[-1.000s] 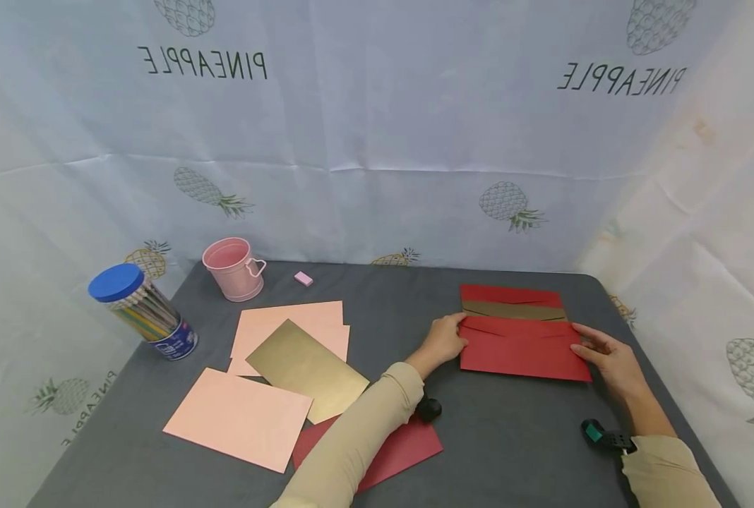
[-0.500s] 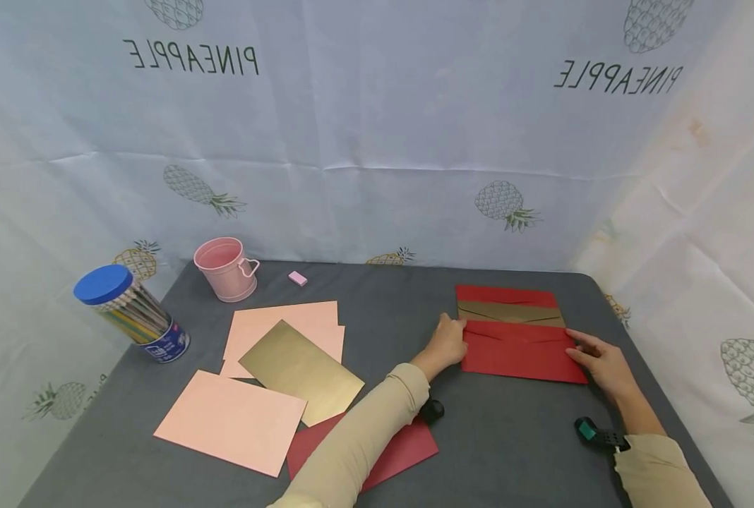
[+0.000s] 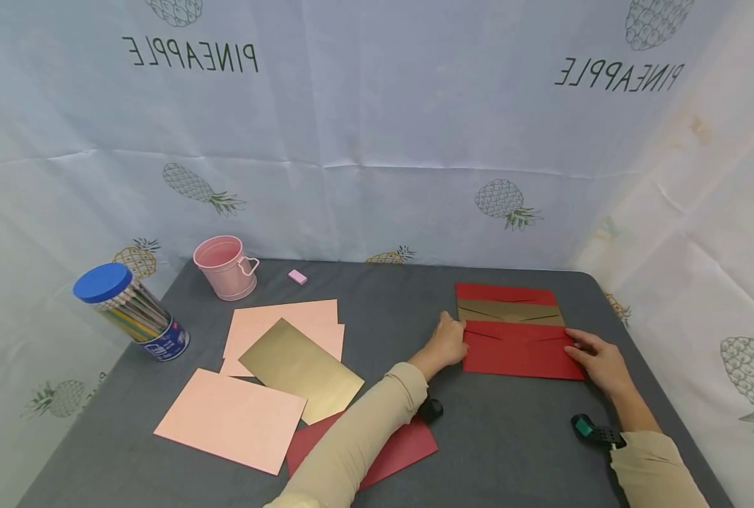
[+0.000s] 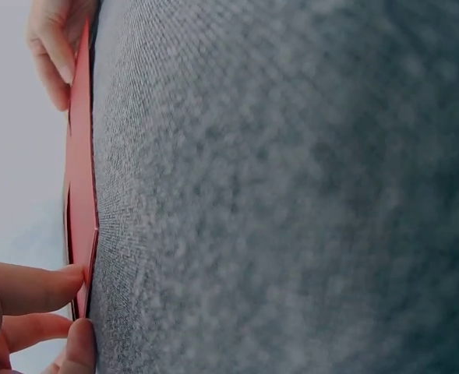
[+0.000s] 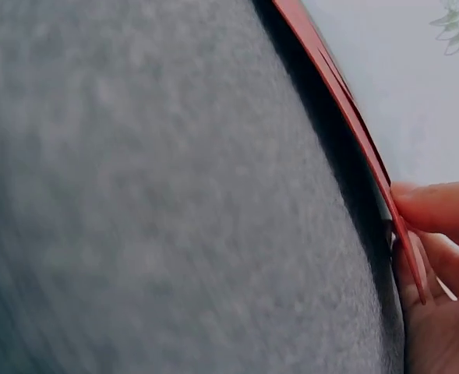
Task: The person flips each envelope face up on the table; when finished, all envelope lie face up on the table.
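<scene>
Envelope [image 3: 522, 349] edges have drawn slightly in since a second ago: its near edge now sits a little farther from the person, and both hands have shifted with it, while the other things on the table look unmoved. It is red, with a gold lining showing as a band across its far part and a red flap [image 3: 506, 293] lying open beyond that. Faint diagonal creases run across its red front. Its long axis runs left to right, and the flap points toward the far edge of the table [image 3: 377, 437]. It lies on the right side of the grey table, near the far right corner.

The left hand [image 3: 448, 342] pinches the envelope's left end between thumb and curled fingers [image 4: 38, 288]. The right hand [image 3: 596, 360] holds the right end, fingers [image 5: 439, 209] over it and thumb under the edge. In the wrist views the envelope appears as thin red layers, lifted slightly off the table at each held end.
</scene>
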Demonstrator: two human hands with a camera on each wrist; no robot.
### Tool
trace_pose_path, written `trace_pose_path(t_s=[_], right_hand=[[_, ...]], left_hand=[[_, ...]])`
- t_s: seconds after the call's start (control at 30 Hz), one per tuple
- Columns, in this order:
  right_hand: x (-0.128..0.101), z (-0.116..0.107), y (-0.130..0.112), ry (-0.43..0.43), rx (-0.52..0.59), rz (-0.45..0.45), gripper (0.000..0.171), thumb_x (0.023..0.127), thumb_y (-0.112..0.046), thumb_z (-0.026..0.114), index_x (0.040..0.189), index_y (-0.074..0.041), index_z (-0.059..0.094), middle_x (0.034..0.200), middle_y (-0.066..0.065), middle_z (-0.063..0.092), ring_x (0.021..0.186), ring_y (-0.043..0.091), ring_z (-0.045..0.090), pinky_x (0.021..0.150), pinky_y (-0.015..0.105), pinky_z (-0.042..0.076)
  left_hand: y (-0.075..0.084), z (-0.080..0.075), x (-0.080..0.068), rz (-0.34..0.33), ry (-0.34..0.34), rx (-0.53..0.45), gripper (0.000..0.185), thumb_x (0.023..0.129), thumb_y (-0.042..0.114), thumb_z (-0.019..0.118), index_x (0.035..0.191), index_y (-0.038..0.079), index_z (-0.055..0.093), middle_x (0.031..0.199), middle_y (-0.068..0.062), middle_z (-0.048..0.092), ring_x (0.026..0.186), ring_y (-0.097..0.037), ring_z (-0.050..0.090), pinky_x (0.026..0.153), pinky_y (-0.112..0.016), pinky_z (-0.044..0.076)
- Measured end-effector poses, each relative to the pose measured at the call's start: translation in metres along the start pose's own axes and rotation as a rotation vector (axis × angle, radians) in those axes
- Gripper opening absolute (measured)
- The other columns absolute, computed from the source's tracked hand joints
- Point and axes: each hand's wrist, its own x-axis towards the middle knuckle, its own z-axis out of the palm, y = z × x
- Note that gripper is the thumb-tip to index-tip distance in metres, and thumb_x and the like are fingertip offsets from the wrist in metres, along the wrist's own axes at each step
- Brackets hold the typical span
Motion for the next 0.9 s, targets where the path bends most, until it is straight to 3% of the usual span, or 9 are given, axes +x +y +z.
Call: trace_pose_path(t_s=[0.13, 0.2, 0.3, 0.43, 0.57, 0.63, 0.77, 0.9], right_hand=[[0.001, 0.002, -0.002, 0.009, -0.037, 0.025, 0.05, 0.094, -0.028, 0.059, 0.134, 0.001, 0.051, 0.116, 0.028, 0.057, 0.089, -0.004, 0.042, 0.07, 0.027, 0.042], [0.001, 0.002, -0.001, 0.016, -0.019, 0.045, 0.05, 0.094, -0.029, 0.058, 0.134, 0.001, 0.051, 0.116, 0.025, 0.059, 0.091, -0.003, 0.044, 0.071, 0.024, 0.043], [0.002, 0.001, 0.003, 0.027, 0.097, 0.083, 0.054, 0.095, -0.031, 0.058, 0.135, 0.004, 0.049, 0.103, -0.005, 0.065, 0.089, -0.013, 0.044, 0.07, 0.011, 0.043], [0.0, -0.004, 0.009, 0.024, 0.293, 0.121, 0.061, 0.095, -0.032, 0.057, 0.138, 0.009, 0.041, 0.093, -0.037, 0.049, 0.086, -0.025, 0.043, 0.069, 0.002, 0.04], [-0.006, -0.009, 0.011, 0.012, 0.407, 0.124, 0.064, 0.095, -0.03, 0.057, 0.142, 0.008, 0.035, 0.1, -0.037, 0.048, 0.09, -0.025, 0.047, 0.072, 0.0, 0.04], [-0.009, -0.011, 0.011, 0.016, 0.456, 0.106, 0.063, 0.096, -0.026, 0.057, 0.143, 0.008, 0.032, 0.104, -0.035, 0.048, 0.092, -0.025, 0.048, 0.074, -0.001, 0.04], [-0.017, -0.014, 0.0, 0.032, 0.547, 0.043, 0.059, 0.095, -0.016, 0.058, 0.143, 0.005, 0.033, 0.109, -0.03, 0.052, 0.097, -0.023, 0.05, 0.077, -0.001, 0.041], [-0.026, -0.014, -0.02, 0.015, 0.522, -0.024, 0.054, 0.095, -0.014, 0.057, 0.144, -0.003, 0.037, 0.116, -0.03, 0.051, 0.102, -0.02, 0.049, 0.078, -0.001, 0.04]], left_hand=[[-0.001, -0.001, 0.0, 0.015, 0.007, 0.0, 0.05, 0.092, 0.017, 0.062, 0.139, 0.007, 0.048, 0.128, -0.015, 0.043, 0.101, -0.015, 0.052, 0.066, -0.017, 0.044], [-0.003, -0.002, -0.001, 0.022, 0.006, -0.038, 0.05, 0.092, 0.016, 0.062, 0.139, 0.006, 0.048, 0.126, -0.015, 0.043, 0.098, -0.016, 0.051, 0.066, -0.018, 0.044], [-0.006, -0.003, -0.002, 0.036, 0.017, -0.111, 0.049, 0.092, 0.014, 0.06, 0.138, 0.004, 0.048, 0.128, -0.016, 0.044, 0.104, -0.018, 0.052, 0.07, -0.019, 0.045], [-0.015, -0.007, -0.003, 0.053, 0.032, -0.173, 0.048, 0.092, 0.015, 0.06, 0.138, 0.003, 0.048, 0.132, -0.016, 0.051, 0.123, -0.026, 0.049, 0.087, -0.027, 0.049], [-0.03, -0.016, -0.006, 0.085, 0.023, -0.229, 0.051, 0.091, 0.018, 0.063, 0.138, 0.004, 0.048, 0.12, -0.012, 0.06, 0.112, -0.023, 0.056, 0.086, -0.03, 0.051], [-0.038, -0.023, -0.012, 0.113, 0.014, -0.265, 0.052, 0.091, 0.018, 0.063, 0.138, 0.004, 0.047, 0.114, -0.011, 0.061, 0.101, -0.02, 0.059, 0.079, -0.027, 0.051], [-0.055, -0.04, -0.032, 0.171, -0.014, -0.341, 0.054, 0.092, 0.02, 0.063, 0.14, 0.004, 0.045, 0.122, -0.012, 0.061, 0.11, -0.023, 0.06, 0.087, -0.029, 0.052], [-0.077, -0.056, -0.064, 0.237, -0.036, -0.407, 0.056, 0.093, 0.02, 0.061, 0.141, 0.001, 0.041, 0.129, -0.016, 0.057, 0.118, -0.027, 0.057, 0.096, -0.035, 0.049]])
